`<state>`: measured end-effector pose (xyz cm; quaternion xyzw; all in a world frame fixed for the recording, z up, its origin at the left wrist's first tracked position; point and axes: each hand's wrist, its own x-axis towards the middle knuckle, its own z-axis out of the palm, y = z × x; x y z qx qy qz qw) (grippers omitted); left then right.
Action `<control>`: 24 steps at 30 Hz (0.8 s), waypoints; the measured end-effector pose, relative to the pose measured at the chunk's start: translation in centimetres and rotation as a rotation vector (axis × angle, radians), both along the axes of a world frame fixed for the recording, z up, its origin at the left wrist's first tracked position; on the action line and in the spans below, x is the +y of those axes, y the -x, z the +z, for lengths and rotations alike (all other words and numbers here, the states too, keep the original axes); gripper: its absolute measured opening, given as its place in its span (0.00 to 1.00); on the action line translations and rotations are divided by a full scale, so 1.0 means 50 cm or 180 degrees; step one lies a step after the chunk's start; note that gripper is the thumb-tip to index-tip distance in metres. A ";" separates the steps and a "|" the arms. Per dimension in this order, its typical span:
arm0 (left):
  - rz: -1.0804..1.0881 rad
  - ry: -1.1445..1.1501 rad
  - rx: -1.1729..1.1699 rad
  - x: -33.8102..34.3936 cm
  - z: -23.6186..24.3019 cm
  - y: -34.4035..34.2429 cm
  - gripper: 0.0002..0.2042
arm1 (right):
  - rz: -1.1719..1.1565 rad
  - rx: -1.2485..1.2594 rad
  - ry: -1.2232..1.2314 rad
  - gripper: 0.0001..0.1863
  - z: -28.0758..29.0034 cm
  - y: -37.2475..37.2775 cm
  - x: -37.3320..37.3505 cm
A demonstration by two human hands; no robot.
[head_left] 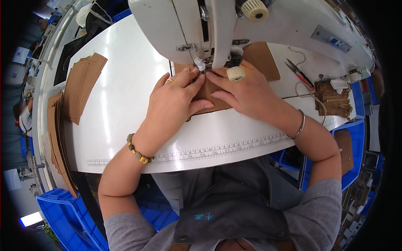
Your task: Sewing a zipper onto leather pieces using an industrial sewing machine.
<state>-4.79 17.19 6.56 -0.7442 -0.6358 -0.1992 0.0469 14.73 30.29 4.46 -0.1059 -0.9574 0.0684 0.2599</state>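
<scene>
A flat brown panel [212, 93], which looks like leather or stiff fabric, lies on the white table under the head of a sewing machine [184, 25]. My left hand [175, 97] rests on its left part, fingers stretched toward the presser foot and thumb apart. On the other side, my right hand [245, 90] lies on the panel with its thumb spread; its far fingers are partly hidden behind a cream knob [235, 74]. Both hands' index fingertips come close together at the foot. Another brown stretch [261, 60] shows beyond my right hand; whether it joins the panel I cannot tell.
Fanned brown pieces [83, 85] and a stack of long brown strips [56, 134] lie at the left. Red-handled snips [300, 75], a cord and a bundle of small brown pieces [333, 100] are at the right. Blue bins [69, 213] flank the table; a ruler scale [201, 154] runs along its front edge.
</scene>
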 end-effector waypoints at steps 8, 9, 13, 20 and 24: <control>0.0064 -0.0344 -0.0050 -0.004 -0.017 -0.013 0.27 | -0.0619 0.1185 -0.1258 0.08 0.231 -0.237 0.066; 0.0062 -0.0358 -0.0049 -0.004 -0.019 -0.014 0.26 | -0.1086 0.1297 -0.1310 0.08 0.255 -0.283 0.099; 0.0090 -0.0333 0.0081 -0.004 -0.022 -0.014 0.23 | -0.1848 0.0321 -0.0902 0.08 0.236 -0.395 0.247; -0.0631 -0.0396 0.0380 0.005 -0.008 -0.083 0.29 | -0.1676 -0.0592 -0.0094 0.08 0.147 -0.399 0.330; -0.0463 -0.0387 0.0211 0.064 -0.013 -0.173 0.38 | -0.1632 -0.0620 -0.0011 0.08 0.150 -0.393 0.326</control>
